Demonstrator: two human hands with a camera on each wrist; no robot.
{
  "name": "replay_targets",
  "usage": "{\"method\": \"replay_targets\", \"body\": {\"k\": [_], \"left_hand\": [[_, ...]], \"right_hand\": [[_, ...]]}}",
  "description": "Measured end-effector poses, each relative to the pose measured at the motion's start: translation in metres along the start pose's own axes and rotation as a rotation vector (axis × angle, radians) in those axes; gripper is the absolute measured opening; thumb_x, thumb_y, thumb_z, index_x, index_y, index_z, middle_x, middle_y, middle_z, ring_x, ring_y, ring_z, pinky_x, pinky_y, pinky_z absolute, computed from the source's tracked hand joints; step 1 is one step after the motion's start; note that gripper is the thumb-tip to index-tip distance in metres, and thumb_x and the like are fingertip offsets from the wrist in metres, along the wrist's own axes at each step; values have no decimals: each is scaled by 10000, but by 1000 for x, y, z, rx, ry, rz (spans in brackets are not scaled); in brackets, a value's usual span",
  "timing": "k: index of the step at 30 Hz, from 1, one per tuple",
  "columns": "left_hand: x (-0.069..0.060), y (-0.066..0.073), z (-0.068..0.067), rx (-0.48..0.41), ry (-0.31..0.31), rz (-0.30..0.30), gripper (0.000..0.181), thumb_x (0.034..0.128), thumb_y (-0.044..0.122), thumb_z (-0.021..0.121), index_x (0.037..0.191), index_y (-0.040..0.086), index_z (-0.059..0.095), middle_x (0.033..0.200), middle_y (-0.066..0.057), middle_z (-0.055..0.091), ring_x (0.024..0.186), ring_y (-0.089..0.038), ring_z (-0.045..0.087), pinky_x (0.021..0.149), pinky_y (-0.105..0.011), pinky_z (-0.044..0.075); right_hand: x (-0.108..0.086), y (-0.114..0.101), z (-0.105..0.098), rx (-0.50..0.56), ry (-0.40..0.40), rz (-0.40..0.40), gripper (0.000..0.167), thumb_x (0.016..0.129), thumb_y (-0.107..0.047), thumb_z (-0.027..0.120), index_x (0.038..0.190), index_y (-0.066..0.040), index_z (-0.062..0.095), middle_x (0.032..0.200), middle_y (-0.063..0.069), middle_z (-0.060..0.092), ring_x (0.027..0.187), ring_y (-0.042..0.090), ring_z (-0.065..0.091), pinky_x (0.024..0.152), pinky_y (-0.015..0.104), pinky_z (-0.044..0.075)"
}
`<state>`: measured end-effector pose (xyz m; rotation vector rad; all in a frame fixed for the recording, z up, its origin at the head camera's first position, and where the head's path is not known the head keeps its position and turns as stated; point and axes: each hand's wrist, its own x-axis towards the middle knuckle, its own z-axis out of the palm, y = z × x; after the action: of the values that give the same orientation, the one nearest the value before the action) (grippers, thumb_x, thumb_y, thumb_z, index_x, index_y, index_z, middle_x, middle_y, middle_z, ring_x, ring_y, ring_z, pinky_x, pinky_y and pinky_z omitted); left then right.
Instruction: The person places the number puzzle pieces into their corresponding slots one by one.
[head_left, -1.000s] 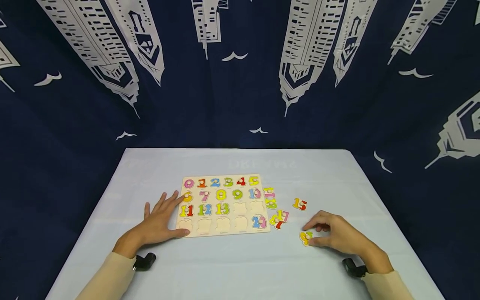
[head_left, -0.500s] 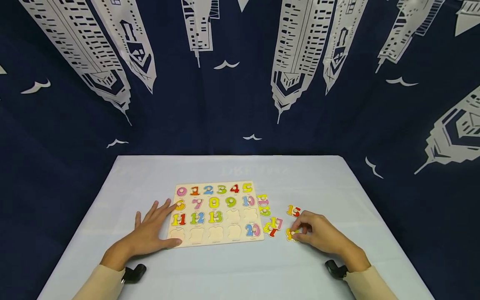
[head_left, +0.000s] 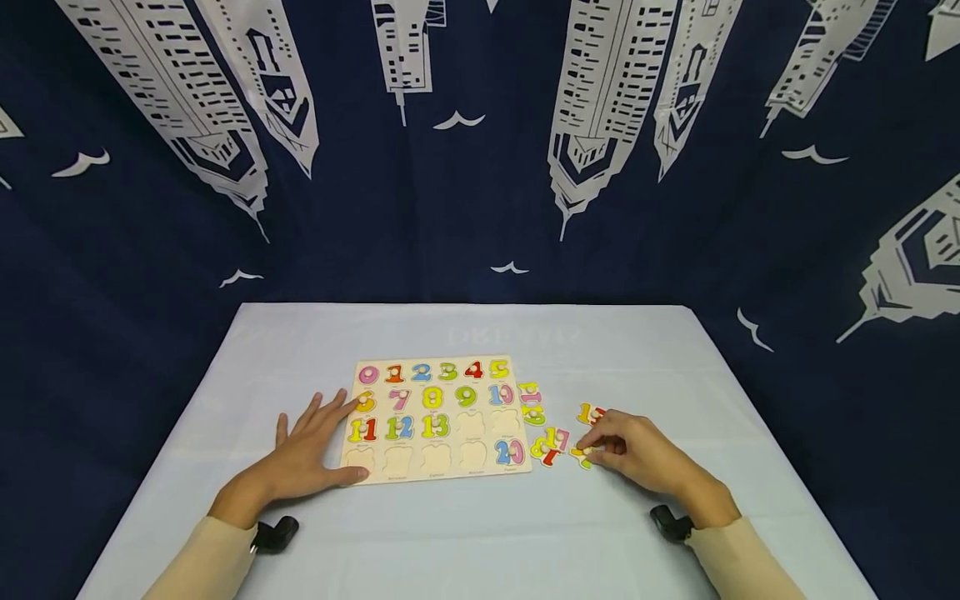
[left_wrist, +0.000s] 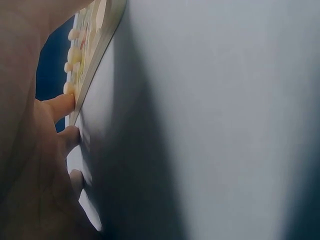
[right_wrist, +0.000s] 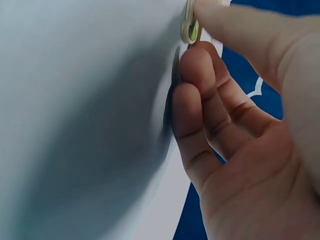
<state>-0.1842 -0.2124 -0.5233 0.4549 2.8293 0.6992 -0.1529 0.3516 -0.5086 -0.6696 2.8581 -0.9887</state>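
Note:
A wooden number puzzle board (head_left: 453,443) lies on the table, with colored number pieces in many of its recesses and several bare recesses in the lower two rows. My left hand (head_left: 300,454) rests at its left side, fingers spread, index fingertip by the 6 and thumb on the lower left corner. To the right of the board, my right hand (head_left: 648,457) pinches a yellow and green number puzzle piece (head_left: 582,456) between thumb and index finger. Fingers hide most of that piece; in the right wrist view the piece's edge (right_wrist: 189,32) shows, tilted up.
Loose number pieces lie along the board's right edge: a pink and yellow one (head_left: 529,391), a green one (head_left: 534,414) and an overlapping cluster (head_left: 551,444). An orange and red piece (head_left: 588,413) is partly behind my right hand. A dark blue printed curtain (head_left: 405,225) hangs behind the white table (head_left: 420,542).
My right hand has moved left toward the loose pieces, bringing the yellow and green piece with it, and closed its pinch. My left hand stays on the board; the head view has shifted slightly.

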Motion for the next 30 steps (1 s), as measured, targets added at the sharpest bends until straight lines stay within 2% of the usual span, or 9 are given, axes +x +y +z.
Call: {"method": "replay_targets", "body": {"k": [8,15,21,30], "left_hand": [[1,2,-1,-7,-2,-6,1229,852,685,947,1831,208,376,1961,-180,214,1805,-581,77,1299,-977,-59],[1,2,0,0,1,-25,1236,856,688,941,1840,215,362,1964,-176,210,1807,-578,72,1316,-960,-81],[1,1,-2,-2,-7,-25,1233,862,676,941,1842,215,352,1966,-178,197,1810,-572,62,1320,-954,-90],[0,2,-3,0,-7,-11,1227,865,675,941,1839,215,354,1964,-176,207,1807,-579,75,1309,-971,-60]], "right_hand": [[1,-3,-1,-52,30,33,153,1003,-147,927,1071,-248,834,1119,-86,720,932,-5,613,822,212,579],[5,-11,3,-56,118,11,251,987,-88,942,1069,-242,761,1138,-97,768,954,0,665,860,235,651],[19,-23,16,6,181,-50,290,947,-72,979,1036,-238,760,1118,-72,788,909,23,682,819,245,674],[46,-52,41,149,133,-90,252,962,-61,964,1125,-214,849,1067,-89,807,848,45,701,789,214,669]]}}
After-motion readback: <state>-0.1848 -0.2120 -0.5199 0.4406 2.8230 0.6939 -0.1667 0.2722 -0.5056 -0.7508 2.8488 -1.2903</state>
